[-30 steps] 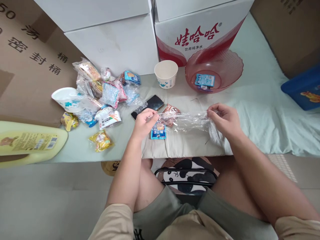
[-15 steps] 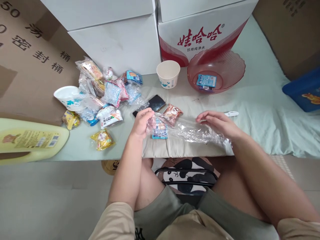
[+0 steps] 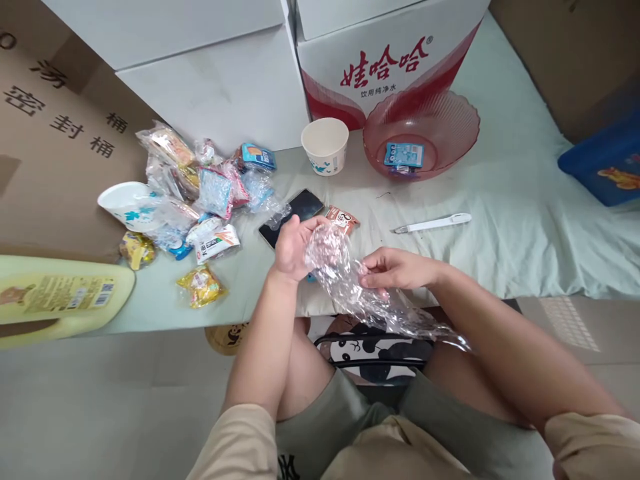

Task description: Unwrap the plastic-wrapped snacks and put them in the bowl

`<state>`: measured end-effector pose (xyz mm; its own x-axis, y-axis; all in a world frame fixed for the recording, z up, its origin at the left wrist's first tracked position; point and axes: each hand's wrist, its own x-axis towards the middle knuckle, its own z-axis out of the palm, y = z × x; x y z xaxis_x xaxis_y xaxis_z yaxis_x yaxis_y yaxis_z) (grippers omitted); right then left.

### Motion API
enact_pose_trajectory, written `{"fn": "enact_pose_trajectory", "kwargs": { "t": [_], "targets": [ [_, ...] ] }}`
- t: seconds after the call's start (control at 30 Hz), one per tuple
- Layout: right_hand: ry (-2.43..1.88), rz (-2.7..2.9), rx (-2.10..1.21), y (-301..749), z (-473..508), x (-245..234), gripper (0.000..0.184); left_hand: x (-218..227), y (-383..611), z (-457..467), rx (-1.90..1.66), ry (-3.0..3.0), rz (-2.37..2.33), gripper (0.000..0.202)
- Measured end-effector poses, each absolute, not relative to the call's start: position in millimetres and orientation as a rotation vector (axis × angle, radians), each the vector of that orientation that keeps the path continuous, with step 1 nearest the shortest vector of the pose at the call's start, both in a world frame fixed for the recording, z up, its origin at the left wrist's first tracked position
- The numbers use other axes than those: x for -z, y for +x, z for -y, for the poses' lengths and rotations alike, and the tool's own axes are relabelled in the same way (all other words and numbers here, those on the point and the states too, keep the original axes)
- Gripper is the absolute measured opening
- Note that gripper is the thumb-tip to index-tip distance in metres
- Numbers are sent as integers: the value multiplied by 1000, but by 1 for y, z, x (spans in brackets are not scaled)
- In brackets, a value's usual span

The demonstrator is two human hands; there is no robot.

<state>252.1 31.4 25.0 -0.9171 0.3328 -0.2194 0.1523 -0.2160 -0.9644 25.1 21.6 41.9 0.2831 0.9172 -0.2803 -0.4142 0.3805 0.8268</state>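
1. Head view: a white carton with red lettering stands beyond both hands.
2. A pink ribbed bowl sits past the right hand, a blue pouch inside it.
3. Clear plastic film lies between the hands, trailing nearer than the right one. It looks featherlight, limp, slippery and easily torn; a gathered fold should hold better than one layer.
4. The right thumb and fingertips pinch it; it veils the fingers of the left hand, whose grip I cannot tell.
5. A white-handled tool rests just beyond the right hand.
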Motion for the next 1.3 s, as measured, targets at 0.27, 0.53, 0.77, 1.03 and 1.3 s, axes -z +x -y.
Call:
{"fn": "enact_pose_trajectory", "kwargs": {
  "t": [0.27,0.53,0.77,1.03,1.3],
  "targets": [
    [-1063,1586,-1592,238,-32,-20,25,-25,53,-21,-890,814,-895,75],
    [-1080,1398,-1614,246,-38,-17,36,-21,45,-23,-756,1074,-1083,41],
    [-857,1278,-1726,248,-36,-18,38,-23,50,-24,-1054,1004,-1134,50],
    [-755,1157,-1855,246,-35,-15,22,-29,40,-22,-758,904,-1021,57],
    [-730,1076,-1965,246,-37,-19,15,-29,33,-19,-837,809,-904,39]
  ]
}}
